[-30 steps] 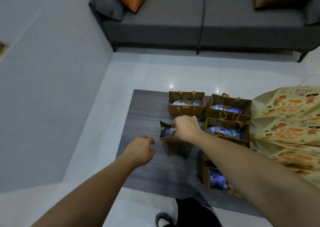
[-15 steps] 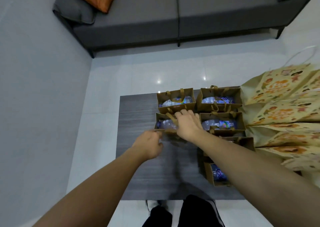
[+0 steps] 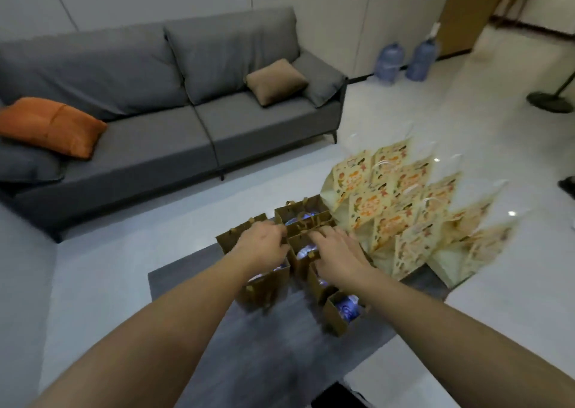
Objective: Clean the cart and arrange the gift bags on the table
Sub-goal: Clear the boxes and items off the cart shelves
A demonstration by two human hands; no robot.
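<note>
On the left I see the brown bags (image 3: 264,286) packed close in two rows on the dark table (image 3: 193,286), bottles showing blue inside them. My left hand (image 3: 263,245) sits over the left row with its fingers curled at a bag's top edge; I judge it is pinching a handle or rim, though blur hides the contact. My right hand (image 3: 337,252) lies over the right row, fingers spread and fairly straight, pressing on the bag tops without clasping anything I can make out. The nearest bag (image 3: 340,314) stands a little apart, close to the table's near-right edge; a nudge there could tip it off. Right again, the patterned bags (image 3: 401,217) lean in overlapping rows just beside the brown ones, so a sideways shove could topple them like dominoes.
</note>
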